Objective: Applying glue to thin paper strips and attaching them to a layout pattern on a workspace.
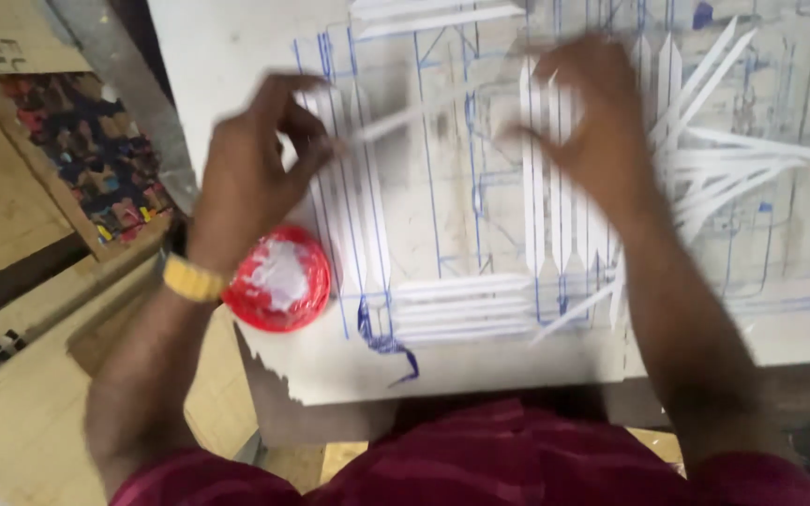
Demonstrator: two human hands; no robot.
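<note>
White strip (405,117) pinched in left hand (255,169) grip, slanting up-right; right hand (592,122) grip blurred, cannot tell.

board (236,56): white to pale grey, dirty in places, covered with thin blue ruled lines that make rectangles and columns
scribble (382,342): dark blue ink, a loose loop at the lower edge of the board
strips (536,187): plain white, pointed, no print; some lie in neat parallel rows, others in a loose fan at the right
strip in hand (405,117): white, blurred
lid (278,278): bright red, with a white smear in the middle
wristband (191,279): yellow, on the left hand (255,178) side
shirt (480,459): dark red, maroon, with faint stripes
floor piece (96,159): many small spots of red, blue, black and yellow on brown
wood (2,206): pale tan
</note>
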